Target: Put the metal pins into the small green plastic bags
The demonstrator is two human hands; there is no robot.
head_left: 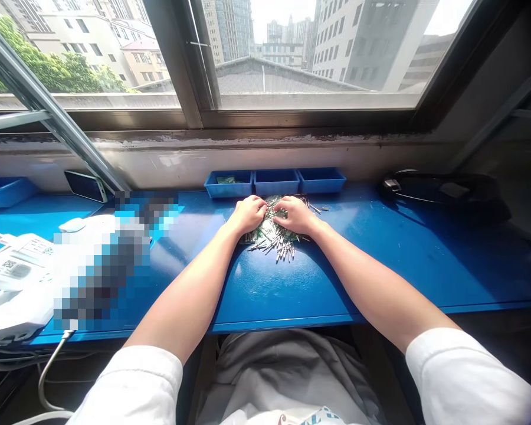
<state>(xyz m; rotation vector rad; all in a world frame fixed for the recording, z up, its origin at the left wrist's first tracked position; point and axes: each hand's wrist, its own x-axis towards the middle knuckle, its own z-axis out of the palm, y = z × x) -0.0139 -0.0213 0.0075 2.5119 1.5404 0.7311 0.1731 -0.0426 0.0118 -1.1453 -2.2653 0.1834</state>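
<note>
A heap of short, thin silvery metal pins (pixel 285 249) lies on the blue table, with pale green, shiny pieces (pixel 268 233) among them that I cannot make out clearly. My left hand (pixel 249 213) rests at the heap's left side, fingers curved over it. From the right, my right hand (pixel 298 215) reaches onto the same heap, its thumb and fingers bent and slightly apart. Both hands touch the heap, and no single piece shows gripped in either. Their fingertips are partly hidden among the pins. A few pins stick out past my right hand.
Behind the heap stand three joined blue bins (pixel 276 183); the left one holds something green. A phone (pixel 86 186) leans at the back left, near another blue tray (pixel 6 192). White devices with cables (pixel 22 265) sit left. A dark object (pixel 442 192) lies at the right.
</note>
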